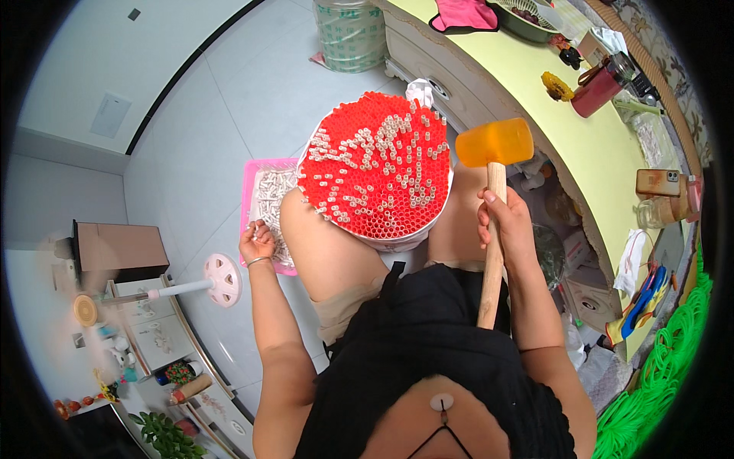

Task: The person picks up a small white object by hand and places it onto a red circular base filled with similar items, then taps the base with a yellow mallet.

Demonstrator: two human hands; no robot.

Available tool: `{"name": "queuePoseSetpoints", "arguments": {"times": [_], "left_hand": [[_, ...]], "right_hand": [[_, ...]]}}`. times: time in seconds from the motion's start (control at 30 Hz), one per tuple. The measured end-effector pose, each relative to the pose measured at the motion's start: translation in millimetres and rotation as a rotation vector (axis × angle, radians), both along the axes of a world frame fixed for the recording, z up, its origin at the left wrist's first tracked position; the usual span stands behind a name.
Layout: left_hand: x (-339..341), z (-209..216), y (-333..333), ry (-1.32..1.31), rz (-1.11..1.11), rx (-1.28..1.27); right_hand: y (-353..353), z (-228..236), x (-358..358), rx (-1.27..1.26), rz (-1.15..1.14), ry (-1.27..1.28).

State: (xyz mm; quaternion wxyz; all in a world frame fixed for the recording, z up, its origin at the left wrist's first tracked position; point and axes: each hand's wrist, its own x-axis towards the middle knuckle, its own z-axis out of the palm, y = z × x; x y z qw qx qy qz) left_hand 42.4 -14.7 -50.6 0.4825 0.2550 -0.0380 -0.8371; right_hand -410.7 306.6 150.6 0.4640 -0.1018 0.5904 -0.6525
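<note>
My right hand (pixel 506 222) is wrapped round the wooden handle of a mallet (pixel 494 144) with an amber-orange head. The head is raised to the right of a round bundle of red tubes (pixel 348 115) standing upright between my knees. Pale, short tube-like pieces (pixel 382 138) stick up from many of the red tubes; others, mostly near the front, show open ends. At the near left, my left hand (pixel 258 242) is over the edge of a pink basket (pixel 249 183) holding many small white pieces (pixel 274 191). Its fingers are curled, and what they hold is too small to make out.
A pale yellow-topped cabinet (pixel 527 84) curves along the right, bearing a dark red flask (pixel 600 88) and a phone (pixel 657 181). Bright green cord (pixel 665 359) lies in coils at the lower right. A white fan-like stand (pixel 223 280) is on the left floor.
</note>
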Motion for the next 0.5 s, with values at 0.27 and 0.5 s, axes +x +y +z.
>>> {"name": "queuePoseSetpoints", "arguments": {"times": [0.27,0.5], "left_hand": [[2,-6,-3,-0.390,-0.033,0.201],[-71,138,56,-0.468,-0.226,-0.245]], "right_hand": [[1,1,-1,0.004,0.005,-0.011],[-6,-3,4,0.023,0.017,0.064]]}}
